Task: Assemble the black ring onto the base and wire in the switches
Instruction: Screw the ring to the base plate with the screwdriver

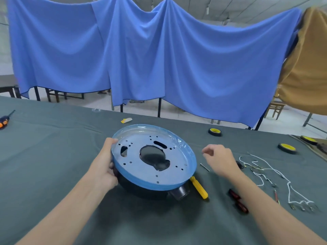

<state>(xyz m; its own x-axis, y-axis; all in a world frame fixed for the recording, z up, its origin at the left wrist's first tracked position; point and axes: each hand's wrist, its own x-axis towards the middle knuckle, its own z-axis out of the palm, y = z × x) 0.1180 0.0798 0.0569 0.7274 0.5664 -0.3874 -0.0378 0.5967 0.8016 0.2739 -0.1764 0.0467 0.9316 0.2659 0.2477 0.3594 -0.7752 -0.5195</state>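
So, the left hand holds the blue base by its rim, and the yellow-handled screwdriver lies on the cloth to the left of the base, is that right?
Not quite. The left hand does hold the base by its rim, but the screwdriver lies on the cloth to the right of the base, its tip end hidden under the rim. The head view shows it.

Yellow wheels [286, 148], blue curtain [141, 59]

Round base [141, 174] (blue film, many holes) tilted atop black ring [134, 190]; white wires [283, 175] lie right.
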